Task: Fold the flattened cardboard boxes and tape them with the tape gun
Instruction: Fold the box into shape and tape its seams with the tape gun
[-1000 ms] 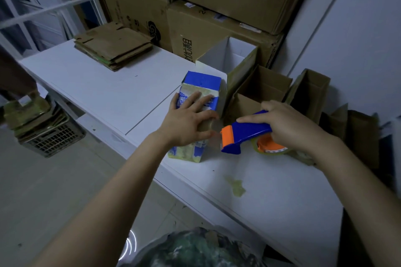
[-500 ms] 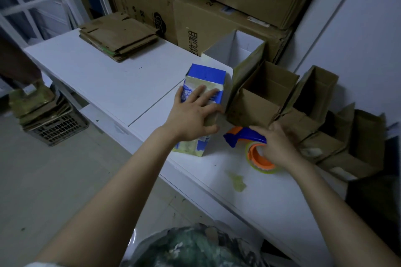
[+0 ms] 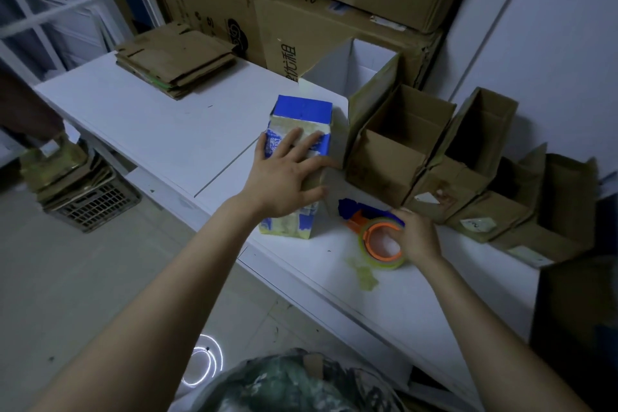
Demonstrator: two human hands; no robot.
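Observation:
A small blue and yellow box [image 3: 301, 109] lies on the white table [image 3: 167, 137]. My left hand [image 3: 284, 177] presses flat on its upper face, fingers spread, thumb at the right edge. Just right of the box, the tape gun [image 3: 351, 207], blue with an orange hub and a clear tape roll, lies on its side on the table. My right hand [image 3: 418, 237] holds its handle end, which is hidden under my fingers.
Flattened cardboard [image 3: 174, 60] is stacked at the table's far left. A white open box [image 3: 354, 70] and several brown open boxes [image 3: 398, 144] line the back right. Large cartons [image 3: 334, 27] stand behind. A crate [image 3: 93, 204] sits on the floor at left.
My right hand has brought the tape gun down from beside the box and laid it on the table. My left hand has stayed on the box.

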